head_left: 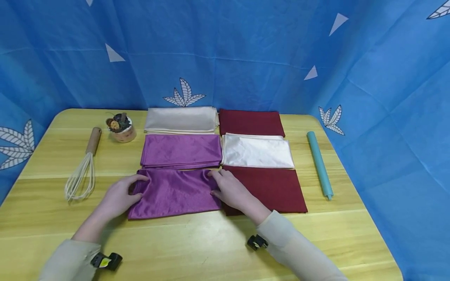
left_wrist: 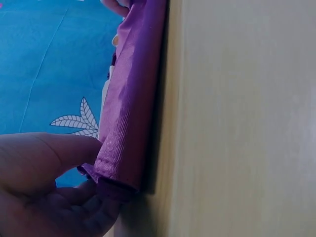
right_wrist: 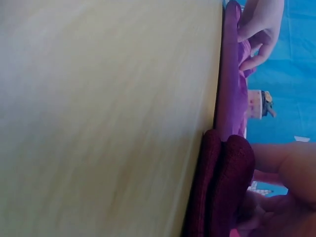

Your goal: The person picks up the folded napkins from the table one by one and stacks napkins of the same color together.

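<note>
A folded purple satin cloth [head_left: 177, 195] lies at the front left of a block of folded cloths. At its left edge my left hand [head_left: 121, 195] pinches it between thumb and fingers; in the left wrist view the thumb [left_wrist: 59, 150] lies against the cloth roll-like edge [left_wrist: 126, 133]. My right hand [head_left: 230, 187] grips the right edge of the same cloth, its fingers bunching the satin. Beneath that hand lies a folded dark red cloth [head_left: 274, 189], whose thick folded edge [right_wrist: 224, 182] partly hides the right fingers in the right wrist view.
Behind are a second purple cloth [head_left: 181, 150], a shiny white cloth [head_left: 258, 152], a beige-grey cloth [head_left: 181, 119] and another dark red cloth [head_left: 251, 123]. A whisk [head_left: 86, 168] and a small decorated pot [head_left: 123, 130] stand left; a teal rolling pin [head_left: 320, 166] lies right.
</note>
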Tool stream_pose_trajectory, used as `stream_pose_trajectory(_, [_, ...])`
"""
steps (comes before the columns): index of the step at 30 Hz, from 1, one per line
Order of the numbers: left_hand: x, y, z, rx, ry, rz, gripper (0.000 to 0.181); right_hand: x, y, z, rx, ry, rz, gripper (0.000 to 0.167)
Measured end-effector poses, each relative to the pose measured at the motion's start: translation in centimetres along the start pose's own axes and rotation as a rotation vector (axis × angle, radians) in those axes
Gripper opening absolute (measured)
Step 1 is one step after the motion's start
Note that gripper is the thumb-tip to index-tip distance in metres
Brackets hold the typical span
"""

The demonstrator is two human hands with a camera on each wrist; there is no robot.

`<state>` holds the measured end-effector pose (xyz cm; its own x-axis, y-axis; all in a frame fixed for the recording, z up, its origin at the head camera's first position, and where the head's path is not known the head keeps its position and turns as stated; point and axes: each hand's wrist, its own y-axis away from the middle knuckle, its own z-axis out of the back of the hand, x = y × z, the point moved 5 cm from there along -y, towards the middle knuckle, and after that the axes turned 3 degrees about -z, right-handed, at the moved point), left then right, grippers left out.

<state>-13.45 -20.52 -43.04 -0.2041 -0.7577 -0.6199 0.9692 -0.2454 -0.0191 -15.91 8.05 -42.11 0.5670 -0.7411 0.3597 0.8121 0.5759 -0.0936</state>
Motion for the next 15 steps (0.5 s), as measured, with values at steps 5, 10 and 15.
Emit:
stream_pose_trajectory(5, [0.1, -0.1, -0.3, -0.001, 0.061, 0.031, 0.041, 0.1, -0.2, -0.3, 0.046, -0.079, -0.017, 0.038])
stream_pose_trajectory(10, [0.1, 0.0, 0.0, -0.017, 0.109, 0.037, 0.039, 0.1, -0.2, -0.4, 0.051, -0.098, -0.048, 0.036])
stream_pose_trajectory(15, [-0.4, 0.1, 0.9, -0.033, 0.125, 0.0, 0.039, 0.0, -0.2, 0.1, 0.026, -0.171, -0.071, 0.033])
